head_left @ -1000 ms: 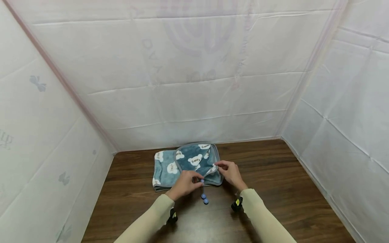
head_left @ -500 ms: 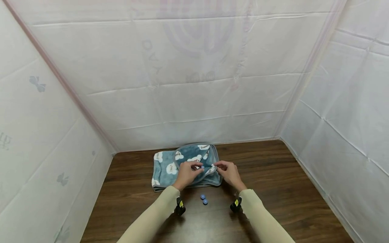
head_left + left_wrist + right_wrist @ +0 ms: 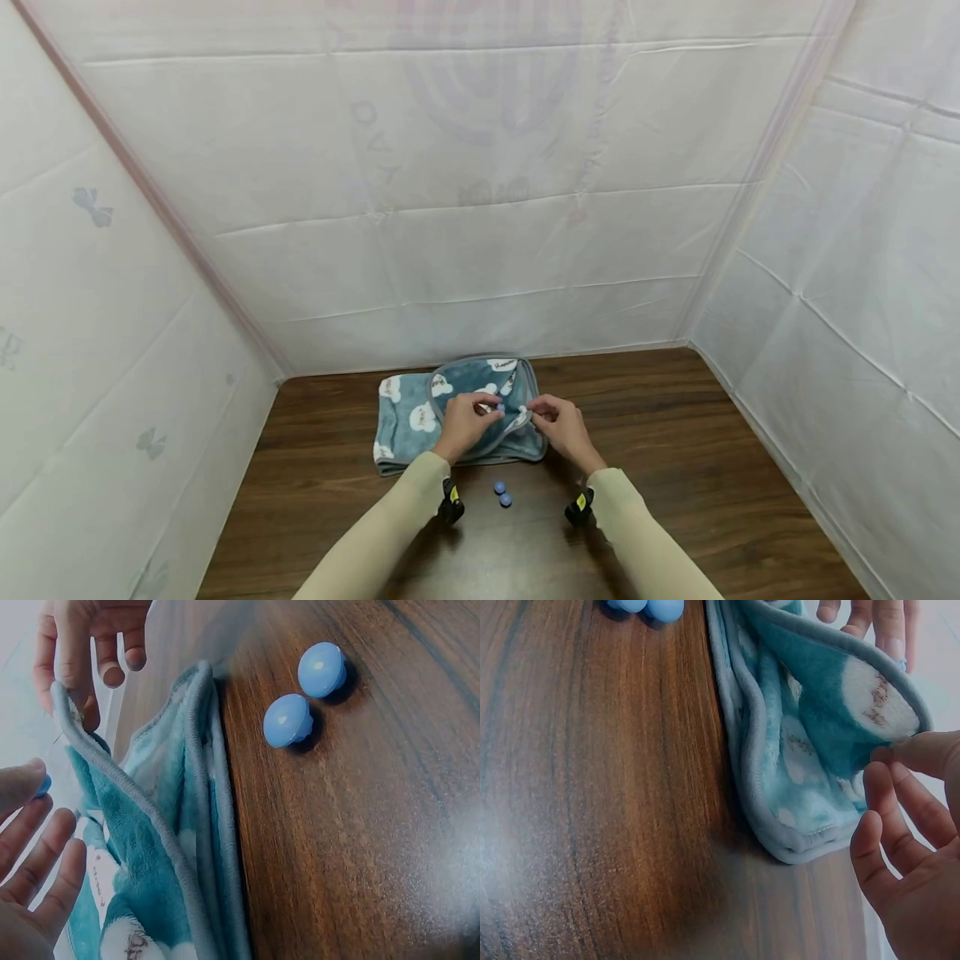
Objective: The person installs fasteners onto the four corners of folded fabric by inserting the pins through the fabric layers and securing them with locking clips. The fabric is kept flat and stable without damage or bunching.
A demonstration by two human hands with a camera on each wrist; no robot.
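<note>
On the dark wood-grain worktop (image 3: 637, 400), near its back edge, a folded teal blanket (image 3: 468, 379) with grey binding lies before both hands. White bear-shaped prints cover the blanket; each carries small dark lettering, too blurred to read with certainty. On the back wall sheet (image 3: 480, 267), faint letters appear to read D, A, Y; the remaining print is too pale to make out. Each wrist carries a black device, left unit (image 3: 451, 502) and right unit (image 3: 579, 508); both bear a yellow mark, illegible at this size.

Both forearms, in pale sleeves, extend forward from the near side and converge at the blanket. The left hand (image 3: 463, 421) is positioned over the blanket, palm toward the right hand. Its thumb and index finger pinch a blue piece (image 3: 45, 785); the other fingers are spread. The right hand (image 3: 564, 429) is at the blanket's right end. Its thumb and index finger pinch the bound edge of the upper layer, raising it clear of the layers beneath; the remaining fingers are bent loosely below.

In front of the blanket, apart from it, a first loose blue piece (image 3: 322, 670) and a second loose blue piece (image 3: 288, 721) rest side by side on the worktop. Each has a domed cap and a short stem.
</note>
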